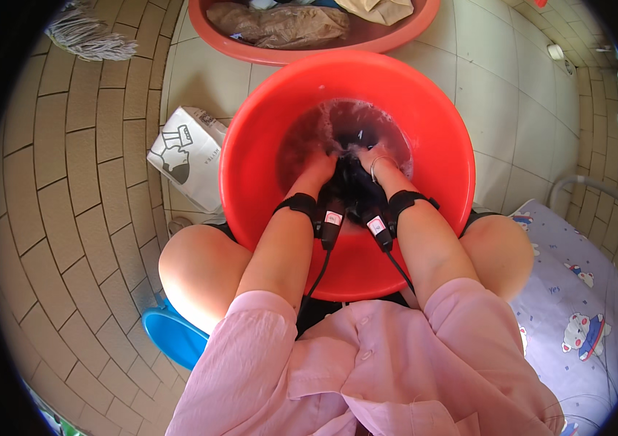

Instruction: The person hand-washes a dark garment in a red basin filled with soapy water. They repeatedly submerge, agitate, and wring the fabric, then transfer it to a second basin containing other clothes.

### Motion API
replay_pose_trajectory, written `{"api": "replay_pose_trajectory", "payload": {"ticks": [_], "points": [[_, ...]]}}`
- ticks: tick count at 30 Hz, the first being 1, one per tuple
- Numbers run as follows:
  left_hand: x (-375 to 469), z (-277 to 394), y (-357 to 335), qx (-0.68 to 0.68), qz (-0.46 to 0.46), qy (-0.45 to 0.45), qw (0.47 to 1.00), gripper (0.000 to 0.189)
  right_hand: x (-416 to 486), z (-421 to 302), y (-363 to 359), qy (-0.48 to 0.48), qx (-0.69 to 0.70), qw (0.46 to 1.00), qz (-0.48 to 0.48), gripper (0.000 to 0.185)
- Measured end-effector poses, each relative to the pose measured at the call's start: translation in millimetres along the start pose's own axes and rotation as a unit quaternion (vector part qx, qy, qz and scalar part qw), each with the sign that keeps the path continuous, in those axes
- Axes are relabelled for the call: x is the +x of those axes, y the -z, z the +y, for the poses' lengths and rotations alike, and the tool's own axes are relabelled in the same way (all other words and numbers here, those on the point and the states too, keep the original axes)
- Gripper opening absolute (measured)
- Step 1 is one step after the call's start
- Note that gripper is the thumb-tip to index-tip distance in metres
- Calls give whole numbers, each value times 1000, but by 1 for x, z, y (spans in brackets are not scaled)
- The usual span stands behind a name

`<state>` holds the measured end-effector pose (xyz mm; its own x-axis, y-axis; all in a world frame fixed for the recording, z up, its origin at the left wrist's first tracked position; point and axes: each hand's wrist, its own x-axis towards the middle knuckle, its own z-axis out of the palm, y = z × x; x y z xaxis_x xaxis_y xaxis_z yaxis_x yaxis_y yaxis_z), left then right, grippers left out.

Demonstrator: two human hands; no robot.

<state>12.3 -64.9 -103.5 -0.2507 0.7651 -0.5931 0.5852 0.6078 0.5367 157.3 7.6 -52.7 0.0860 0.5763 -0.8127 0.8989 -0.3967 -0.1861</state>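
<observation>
Between my knees is a large red plastic basin (429,109) with murky, sudsy water (301,131) in it. A dark wet cloth (350,177) lies in the water, partly under the surface. My left hand (320,163) is at the left side of the cloth and my right hand (375,159), with a thin bracelet at its wrist, is at the right side. Fingers of both hands are hidden by water and cloth, so their grip cannot be made out. Black straps with cabled devices sit on both forearms.
Beyond the basin stands a pinkish-red tub (265,54) holding brown plastic-like material. A white printed paper bag (192,158) is at the left, a mop head (91,35) farther up. A blue plastic basin (175,335) sits lower left; bear-patterned fabric (559,294) lies at the right.
</observation>
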Motion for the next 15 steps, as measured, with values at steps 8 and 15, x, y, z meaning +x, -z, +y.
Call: {"api": "replay_pose_trajectory", "payload": {"ticks": [8, 15], "points": [[-12, 18, 21, -102, 84, 35, 991, 55, -21, -32, 34, 194, 416, 888, 28, 52], [-39, 59, 74, -377, 43, -11, 925, 52, -64, -26, 106, 122, 657, 715, -205, 17]]}}
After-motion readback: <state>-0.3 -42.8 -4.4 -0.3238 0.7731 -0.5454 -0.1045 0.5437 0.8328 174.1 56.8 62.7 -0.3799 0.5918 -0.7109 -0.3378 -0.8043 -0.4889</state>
